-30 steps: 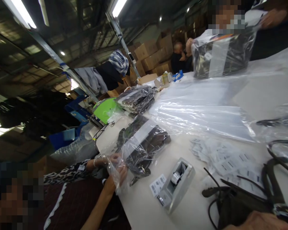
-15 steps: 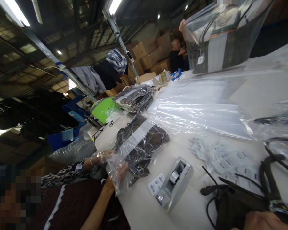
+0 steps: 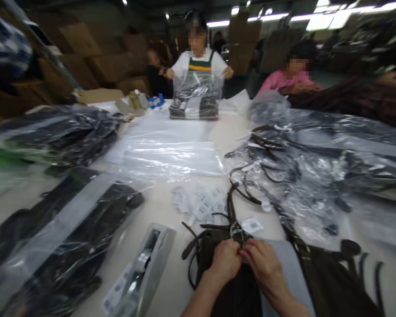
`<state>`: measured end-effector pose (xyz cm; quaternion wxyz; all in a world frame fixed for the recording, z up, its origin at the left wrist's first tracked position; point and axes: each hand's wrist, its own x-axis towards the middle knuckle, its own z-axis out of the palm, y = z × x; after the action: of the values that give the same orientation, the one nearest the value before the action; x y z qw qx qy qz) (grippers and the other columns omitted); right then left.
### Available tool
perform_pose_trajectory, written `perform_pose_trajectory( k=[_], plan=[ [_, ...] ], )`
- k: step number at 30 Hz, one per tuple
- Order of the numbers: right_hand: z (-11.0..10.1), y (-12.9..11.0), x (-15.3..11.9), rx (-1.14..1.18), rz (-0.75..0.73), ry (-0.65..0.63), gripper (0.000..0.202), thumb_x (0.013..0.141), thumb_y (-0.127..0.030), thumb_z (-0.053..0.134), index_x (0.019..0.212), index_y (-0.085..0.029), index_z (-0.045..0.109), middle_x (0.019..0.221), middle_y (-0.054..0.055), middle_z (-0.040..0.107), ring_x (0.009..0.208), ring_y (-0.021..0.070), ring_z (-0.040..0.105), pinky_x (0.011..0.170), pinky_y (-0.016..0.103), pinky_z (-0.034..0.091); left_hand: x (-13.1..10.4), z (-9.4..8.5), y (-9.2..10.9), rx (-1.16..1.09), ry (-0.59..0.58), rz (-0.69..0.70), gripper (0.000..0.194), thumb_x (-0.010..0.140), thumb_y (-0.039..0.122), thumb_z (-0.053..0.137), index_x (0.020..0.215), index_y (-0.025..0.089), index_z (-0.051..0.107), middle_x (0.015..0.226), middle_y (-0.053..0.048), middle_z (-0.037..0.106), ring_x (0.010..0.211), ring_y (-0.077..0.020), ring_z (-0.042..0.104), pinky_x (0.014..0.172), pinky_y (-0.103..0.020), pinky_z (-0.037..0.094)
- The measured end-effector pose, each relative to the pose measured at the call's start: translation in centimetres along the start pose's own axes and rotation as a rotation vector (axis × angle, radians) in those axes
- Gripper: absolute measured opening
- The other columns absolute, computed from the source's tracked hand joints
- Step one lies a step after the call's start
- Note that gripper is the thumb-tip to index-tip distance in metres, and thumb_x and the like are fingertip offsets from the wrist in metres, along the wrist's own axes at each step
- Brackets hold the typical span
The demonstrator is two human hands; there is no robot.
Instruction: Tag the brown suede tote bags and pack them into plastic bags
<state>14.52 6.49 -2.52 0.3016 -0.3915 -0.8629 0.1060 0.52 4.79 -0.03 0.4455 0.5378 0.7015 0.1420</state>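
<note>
In front of me lies a dark olive bag (image 3: 239,290) with thin straps and a metal ring at its top. My left hand (image 3: 227,260) is closed at the bag's upper edge, just below the ring. Beside it, almost touching, my right hand (image 3: 263,264) pinches the same edge. The exact piece between the fingertips is hidden. A white tag (image 3: 251,225) sticks out above my right hand. A pale grey sheet (image 3: 285,268) shows right of the bag, partly beneath it, and another dark bag (image 3: 339,281) lies further right.
A tape dispenser (image 3: 156,268) stands on the left, with loose labels (image 3: 201,202) beyond the bag. Clear plastic bags (image 3: 171,154) lie mid-table. Wrapped bags lie at left (image 3: 66,237) and right (image 3: 359,163). Across the table a person (image 3: 199,66) holds up a wrapped bag (image 3: 194,101).
My view has swung right, and both my hands now show together at the bag's top. The co-worker opposite has lowered the wrapped bag onto the table's far side.
</note>
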Motion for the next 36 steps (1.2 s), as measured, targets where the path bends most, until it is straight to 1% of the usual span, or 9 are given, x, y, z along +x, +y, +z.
perform_pose_trajectory(
  k=[5, 9, 11, 14, 17, 21, 27, 31, 36],
  plan=[
    [0.6, -0.9, -0.1, 0.326, 0.278, -0.056, 0.015, 0.084, -0.026, 0.044, 0.078, -0.02, 0.057, 0.077, 0.004, 0.06, 0.072, 0.0145, 0.055, 0.064, 0.026, 0.043, 1.5, -0.5, -0.2, 0.056, -0.046, 0.102, 0.017, 0.066, 0.024, 0.049, 0.06, 0.016, 0.063, 0.057, -0.003, 0.06, 0.061, -0.0163, 0.053, 0.056, -0.026, 0.036],
    [1.2, -1.5, 0.1, 0.741, 0.732, -0.138, 0.022, 0.08, -0.038, 0.048, 0.071, -0.02, 0.054, 0.055, -0.002, 0.055, 0.051, 0.0106, 0.05, 0.048, 0.022, 0.039, 1.6, -1.0, 0.1, 0.053, -0.063, 0.138, 0.02, 0.065, 0.021, 0.047, 0.049, 0.018, 0.06, 0.046, 0.0, 0.053, 0.052, -0.0139, 0.05, 0.05, -0.023, 0.031],
    [1.5, -1.4, 0.4, 0.941, 0.912, -0.1, 0.026, 0.077, -0.043, 0.052, 0.068, -0.018, 0.053, 0.05, -0.003, 0.054, 0.045, 0.0096, 0.049, 0.043, 0.021, 0.037, 1.5, -1.2, 0.1, 0.043, -0.039, 0.136, 0.02, 0.063, 0.019, 0.046, 0.05, 0.018, 0.06, 0.049, 0.0, 0.055, 0.052, -0.0138, 0.05, 0.051, -0.024, 0.032],
    [1.5, -1.1, 0.8, 1.155, 1.057, -0.04, 0.03, 0.071, -0.045, 0.059, 0.067, -0.016, 0.053, 0.056, -0.001, 0.058, 0.048, 0.0096, 0.053, 0.045, 0.02, 0.041, 1.2, -1.5, -0.5, 0.003, 0.064, 0.125, 0.016, 0.062, 0.017, 0.045, 0.058, 0.017, 0.061, 0.063, -0.002, 0.059, 0.062, -0.0142, 0.053, 0.058, -0.025, 0.035],
    [1.0, -1.2, 0.8, 1.303, 1.09, -0.022, 0.025, 0.069, -0.039, 0.063, 0.075, -0.016, 0.055, 0.071, 0.001, 0.063, 0.062, 0.012, 0.059, 0.057, 0.023, 0.047, 0.8, -1.5, -1.6, -0.245, 0.142, 0.068, 0.015, 0.064, 0.019, 0.045, 0.064, 0.016, 0.06, 0.062, 0.0, 0.057, 0.057, -0.0122, 0.051, 0.056, -0.024, 0.037],
    [0.2, -1.8, 0.8, 1.449, 1.042, -0.041, 0.025, 0.067, -0.032, 0.067, 0.085, -0.017, 0.058, 0.086, 0.004, 0.064, 0.083, 0.0172, 0.061, 0.076, 0.031, 0.047, 0.2, -1.2, -2.3, -0.564, 0.153, -0.011, 0.014, 0.064, 0.023, 0.05, 0.069, 0.014, 0.06, 0.057, 0.002, 0.057, 0.049, -0.01, 0.049, 0.051, -0.022, 0.038],
    [0.5, -1.8, 0.4, 1.486, 0.985, -0.052, 0.027, 0.063, -0.028, 0.07, 0.087, -0.019, 0.062, 0.094, 0.005, 0.065, 0.093, 0.0197, 0.059, 0.081, 0.031, 0.044, -0.2, -0.6, -2.1, -0.805, 0.244, -0.01, 0.015, 0.062, 0.024, 0.057, 0.073, 0.015, 0.055, 0.057, 0.005, 0.055, 0.044, -0.0072, 0.048, 0.046, -0.02, 0.037],
    [0.9, -1.5, 0.2, 1.378, 0.995, -0.061, 0.025, 0.065, -0.033, 0.068, 0.085, -0.017, 0.064, 0.086, 0.006, 0.067, 0.085, 0.0199, 0.061, 0.076, 0.032, 0.047, -0.3, -0.4, -2.2, -0.812, 0.279, -0.019, 0.018, 0.063, 0.025, 0.058, 0.078, 0.016, 0.053, 0.056, 0.006, 0.055, 0.045, -0.0081, 0.048, 0.046, -0.02, 0.038],
    [1.0, -1.5, 0.4, 1.313, 1.022, -0.08, 0.024, 0.064, -0.034, 0.068, 0.081, -0.018, 0.067, 0.08, 0.004, 0.068, 0.079, 0.0193, 0.062, 0.073, 0.032, 0.049, -0.5, -0.5, -2.0, -0.576, 0.265, 0.03, 0.017, 0.07, 0.029, 0.052, 0.073, 0.016, 0.061, 0.059, 0.003, 0.057, 0.048, -0.0088, 0.047, 0.049, -0.021, 0.039]
  ],
)
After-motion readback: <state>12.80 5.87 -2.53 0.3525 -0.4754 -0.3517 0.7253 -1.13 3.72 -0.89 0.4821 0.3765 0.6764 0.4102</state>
